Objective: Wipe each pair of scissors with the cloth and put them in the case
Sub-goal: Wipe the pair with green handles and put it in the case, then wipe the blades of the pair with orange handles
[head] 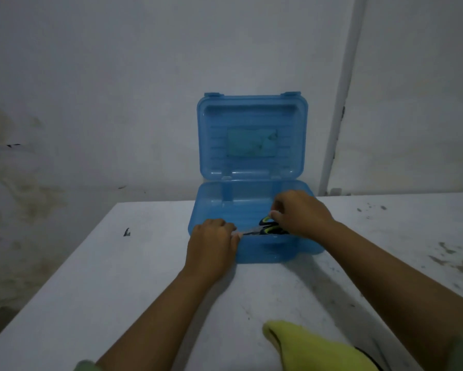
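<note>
A blue translucent case (251,202) stands open on the white table, its lid (251,135) upright against the wall. A pair of scissors (268,228) with black and green handles lies across the case's front part. My right hand (300,214) pinches the handle end. My left hand (211,245) holds the blade end at the case's front left rim, fingers curled. A yellow-green cloth (313,349) lies on the table near me, by my right forearm.
The white table (118,277) has a small dark mark (127,232) at the left and scuffs at the right. A grey wall stands right behind the case, with a white pipe (340,103) running down it at the right.
</note>
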